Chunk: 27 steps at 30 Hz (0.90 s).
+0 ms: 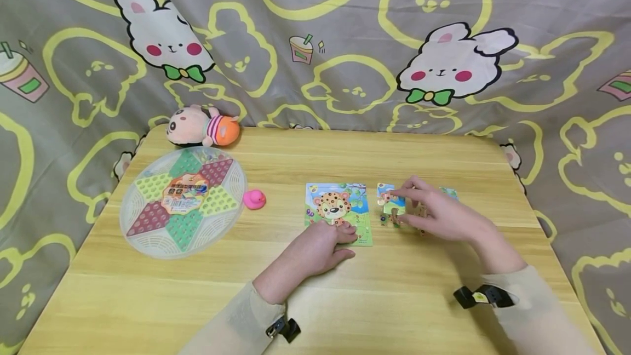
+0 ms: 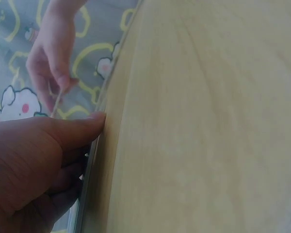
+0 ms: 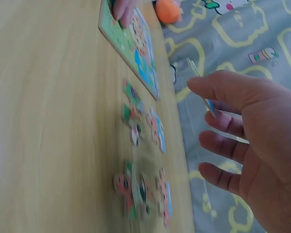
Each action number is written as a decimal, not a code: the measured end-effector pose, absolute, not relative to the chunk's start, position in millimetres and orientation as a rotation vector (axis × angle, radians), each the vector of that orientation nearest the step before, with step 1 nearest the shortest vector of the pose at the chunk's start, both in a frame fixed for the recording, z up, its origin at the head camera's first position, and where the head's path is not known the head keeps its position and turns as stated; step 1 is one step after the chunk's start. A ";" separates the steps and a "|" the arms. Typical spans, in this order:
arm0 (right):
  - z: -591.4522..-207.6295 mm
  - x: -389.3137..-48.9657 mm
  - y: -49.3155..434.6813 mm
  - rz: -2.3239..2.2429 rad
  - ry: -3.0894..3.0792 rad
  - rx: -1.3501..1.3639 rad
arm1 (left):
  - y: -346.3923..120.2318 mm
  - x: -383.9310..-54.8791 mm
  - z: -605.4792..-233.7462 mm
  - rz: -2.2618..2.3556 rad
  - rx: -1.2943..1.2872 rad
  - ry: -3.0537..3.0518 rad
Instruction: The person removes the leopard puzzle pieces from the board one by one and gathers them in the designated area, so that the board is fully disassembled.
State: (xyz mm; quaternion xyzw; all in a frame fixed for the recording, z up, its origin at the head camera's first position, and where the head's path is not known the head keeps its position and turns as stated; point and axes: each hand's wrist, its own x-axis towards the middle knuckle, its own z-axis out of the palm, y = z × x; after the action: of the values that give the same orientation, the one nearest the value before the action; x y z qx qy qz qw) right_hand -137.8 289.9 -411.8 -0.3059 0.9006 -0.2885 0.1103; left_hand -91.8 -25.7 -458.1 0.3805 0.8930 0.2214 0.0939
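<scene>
My left hand [image 1: 322,245] rests on the lower part of a leopard puzzle board [image 1: 315,193]. Its fingers lie on the printed face, and in the left wrist view the thumb is at the board's thin edge. To the right, my right hand [image 1: 439,212] pinches a puzzle piece [image 3: 208,104] between thumb and fingertips, raised over the table. In the right wrist view its other fingers are spread and loosely bent. Below this hand lie several loose puzzle pieces [image 3: 156,130], partly hidden by it in the head view.
A round Chinese checkers board [image 1: 143,234] lies on the left of the wooden table [image 1: 394,305]. Beside it sits a pink toy duck [image 1: 254,199]. A plush doll [image 1: 194,126] lies at the back left edge. Behind the table hangs a patterned curtain [image 1: 355,32].
</scene>
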 end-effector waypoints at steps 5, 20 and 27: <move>-410.9 -126.1 313.7 -0.847 2.701 -0.893 | -25.3 -91.3 -459.2 0.673 1.128 2.648; -419.0 -101.9 375.6 -0.878 2.849 -0.944 | -26.1 -90.8 -458.4 0.680 1.124 2.654; -427.8 -96.5 394.9 -0.848 2.881 -0.926 | -25.4 -90.9 -458.7 0.676 1.120 2.655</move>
State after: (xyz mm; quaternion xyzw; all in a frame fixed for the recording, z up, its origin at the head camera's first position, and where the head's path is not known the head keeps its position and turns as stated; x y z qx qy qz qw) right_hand -96.5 394.9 -427.8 -0.2946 0.9168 -0.2697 -0.0007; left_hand -90.9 -25.4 -458.7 0.3768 0.8933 0.2273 0.0910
